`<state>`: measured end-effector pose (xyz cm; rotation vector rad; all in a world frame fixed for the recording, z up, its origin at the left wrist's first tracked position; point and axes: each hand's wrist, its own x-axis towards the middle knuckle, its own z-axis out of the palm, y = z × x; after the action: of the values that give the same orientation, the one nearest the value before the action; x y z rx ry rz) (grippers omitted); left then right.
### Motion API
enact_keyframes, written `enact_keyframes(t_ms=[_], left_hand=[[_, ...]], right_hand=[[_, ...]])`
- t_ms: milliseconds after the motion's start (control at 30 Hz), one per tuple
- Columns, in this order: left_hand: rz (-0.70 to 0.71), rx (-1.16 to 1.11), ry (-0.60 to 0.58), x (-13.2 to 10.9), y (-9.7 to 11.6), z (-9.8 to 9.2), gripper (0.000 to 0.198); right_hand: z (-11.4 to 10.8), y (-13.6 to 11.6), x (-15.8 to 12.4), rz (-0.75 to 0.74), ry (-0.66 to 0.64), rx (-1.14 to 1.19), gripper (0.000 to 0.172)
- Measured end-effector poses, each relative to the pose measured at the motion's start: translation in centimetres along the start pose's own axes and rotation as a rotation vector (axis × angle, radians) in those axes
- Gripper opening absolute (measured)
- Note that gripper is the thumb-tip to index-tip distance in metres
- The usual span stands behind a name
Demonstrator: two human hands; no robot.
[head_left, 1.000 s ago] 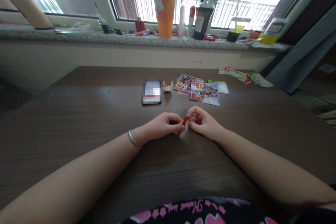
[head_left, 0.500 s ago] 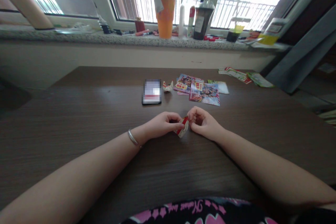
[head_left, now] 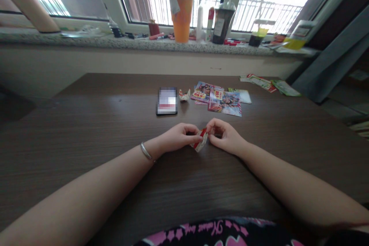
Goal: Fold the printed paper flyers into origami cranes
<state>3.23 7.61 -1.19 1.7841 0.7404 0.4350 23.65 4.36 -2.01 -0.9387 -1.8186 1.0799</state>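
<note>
A small folded piece of paper (head_left: pixel 199 143), pale with a red band, is pinched between thumb and fingers of my left hand (head_left: pixel 184 136). A silver bangle is on that wrist. My right hand (head_left: pixel 223 134) is closed at the paper's upper right edge, its thumb and fingertips pressed on that corner. Both hands are just above the brown table (head_left: pixel 121 196). Beyond them stands another folded paper piece (head_left: pixel 184 95) with red and white print, beside a dark-edged device (head_left: pixel 167 102) whose screen is pixelated.
Printed flyers (head_left: pixel 225 102) overlap behind my right hand. More leaflets (head_left: pixel 261 82) lie near the table's far right edge. Along the stone windowsill (head_left: pixel 138 43) stand a tall orange drink cup (head_left: pixel 182 15), a dark drink cup (head_left: pixel 222 23), bottles and pens.
Almost nothing differs. My right hand's fingertips have shifted very slightly down at the paper's corner; the left hand keeps its pinch.
</note>
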Motion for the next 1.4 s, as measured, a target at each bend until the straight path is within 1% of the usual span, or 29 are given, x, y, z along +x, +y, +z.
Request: enact_keyframes(t_ms=[100,367,533,667,800,967,1100,1233,1400], left_hand=[[-0.009,-0.005,-0.013,0.0,0.2,0.0,0.03],[-0.038,0.013,0.02,-0.2,0.7,0.5,0.024],[-0.026,0.031,0.028,-0.2,0.7,0.7,0.02],[0.001,0.115,0.056,-0.2,0.7,0.7,0.027],[0.01,0.202,0.105,-0.1,0.7,0.8,0.03],[0.021,0.203,0.152,-0.2,0.7,1.1,0.029],[0.001,0.186,0.222,-0.3,0.9,1.4,0.029],[0.008,0.183,0.275,-0.3,1.0,1.6,0.026],[-0.001,0.186,0.289,-0.4,1.3,1.6,0.028]], right_hand=[[-0.4,-0.1,0.0,-0.044,-0.017,-0.096,0.013],[-1.5,-0.8,0.2,-0.331,-0.072,-0.487,0.014],[-1.7,-1.5,0.1,-0.431,-0.11,-0.657,0.013],[-1.5,-1.8,0.0,-0.434,-0.103,-0.725,0.011],[-1.2,-1.7,-0.1,-0.399,-0.052,-0.71,0.01],[-0.7,-1.4,-0.2,-0.325,0.027,-0.68,0.01],[-0.5,-1.3,-0.1,-0.309,0.074,-0.676,0.011],[-0.5,-1.0,0.0,-0.316,0.061,-0.668,0.01],[-0.7,-0.9,0.1,-0.36,0.055,-0.636,0.008]])
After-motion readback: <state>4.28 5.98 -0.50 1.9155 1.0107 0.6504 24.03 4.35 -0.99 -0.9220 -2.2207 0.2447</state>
